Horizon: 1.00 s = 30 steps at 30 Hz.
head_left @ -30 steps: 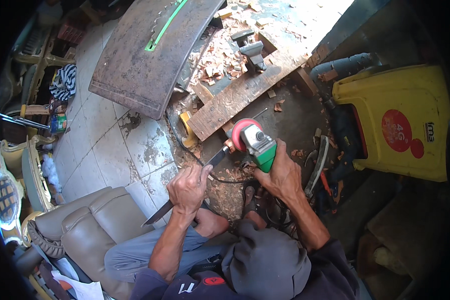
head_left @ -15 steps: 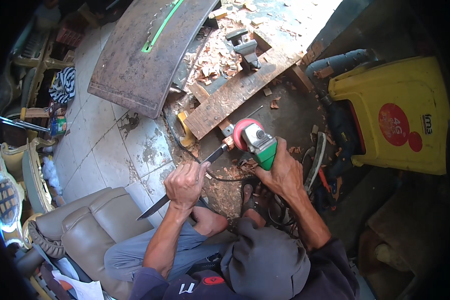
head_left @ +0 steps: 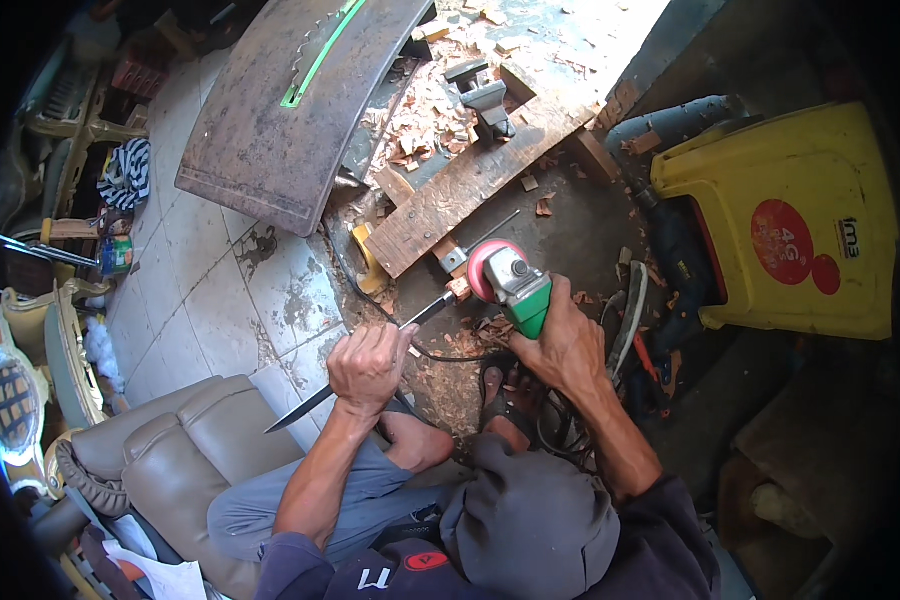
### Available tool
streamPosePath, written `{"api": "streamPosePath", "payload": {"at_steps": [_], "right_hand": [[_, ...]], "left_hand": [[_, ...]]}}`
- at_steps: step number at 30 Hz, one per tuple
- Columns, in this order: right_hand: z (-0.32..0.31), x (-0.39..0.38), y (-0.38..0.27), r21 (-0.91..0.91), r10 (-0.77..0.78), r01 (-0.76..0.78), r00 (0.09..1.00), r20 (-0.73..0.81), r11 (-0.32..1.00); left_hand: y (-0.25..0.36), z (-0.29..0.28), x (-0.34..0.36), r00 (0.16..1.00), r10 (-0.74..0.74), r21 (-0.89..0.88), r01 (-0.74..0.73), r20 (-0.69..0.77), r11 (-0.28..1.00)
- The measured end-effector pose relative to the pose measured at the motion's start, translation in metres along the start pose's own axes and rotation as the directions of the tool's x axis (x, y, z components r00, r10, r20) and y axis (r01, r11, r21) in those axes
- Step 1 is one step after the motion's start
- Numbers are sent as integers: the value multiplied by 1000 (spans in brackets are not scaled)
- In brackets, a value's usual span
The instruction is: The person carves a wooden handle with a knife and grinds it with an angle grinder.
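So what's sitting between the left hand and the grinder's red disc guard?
In the head view, only the knife spans that stretch: the left hand grips its blade mid-length, and its wooden handle end meets the red disc guard of the grinder, held by the right hand.

label: round red sticker [head_left: 788, 243] | on: yellow plastic tub [head_left: 730, 170] | side: right, on the ground

We see a smooth green plastic angle grinder [head_left: 515, 290] with a matt pink disc. Just left of it, the knife [head_left: 370, 370] shows dull dark metal. Above the grinder lies a rough, weathered wooden plank [head_left: 470, 190].
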State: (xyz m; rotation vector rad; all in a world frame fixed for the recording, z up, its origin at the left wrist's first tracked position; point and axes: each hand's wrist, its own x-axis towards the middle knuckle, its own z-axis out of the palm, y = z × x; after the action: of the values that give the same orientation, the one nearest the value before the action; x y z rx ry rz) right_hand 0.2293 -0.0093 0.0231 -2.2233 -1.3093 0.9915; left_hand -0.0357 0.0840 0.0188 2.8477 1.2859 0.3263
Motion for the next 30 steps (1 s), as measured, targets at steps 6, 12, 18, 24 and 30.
{"api": "streamPosePath", "payload": {"at_steps": [6, 12, 18, 24, 30], "right_hand": [[-3, -1, -9, -1, 1, -1, 1000, 27, 1000], [-7, -3, -7, -8, 2, -1, 999, 44, 1000], [-9, 3, -8, -24, -19, 20, 998, 53, 1000], [-14, 5, -8, -29, -33, 35, 997, 63, 999], [-5, 7, -10, -37, -42, 44, 997, 58, 998]], "left_hand": [[-1, -1, 1, 998, 52, 9, -52, -19, 999], [1, -2, 3, 997, 75, 7, -75, -27, 997], [-1, 0, 5, 994, 101, 14, -100, -42, 995], [-1, -3, 12, 991, 130, 22, -130, -11, 991], [-1, 0, 7, 985, 173, 22, -173, 9, 985]]}}
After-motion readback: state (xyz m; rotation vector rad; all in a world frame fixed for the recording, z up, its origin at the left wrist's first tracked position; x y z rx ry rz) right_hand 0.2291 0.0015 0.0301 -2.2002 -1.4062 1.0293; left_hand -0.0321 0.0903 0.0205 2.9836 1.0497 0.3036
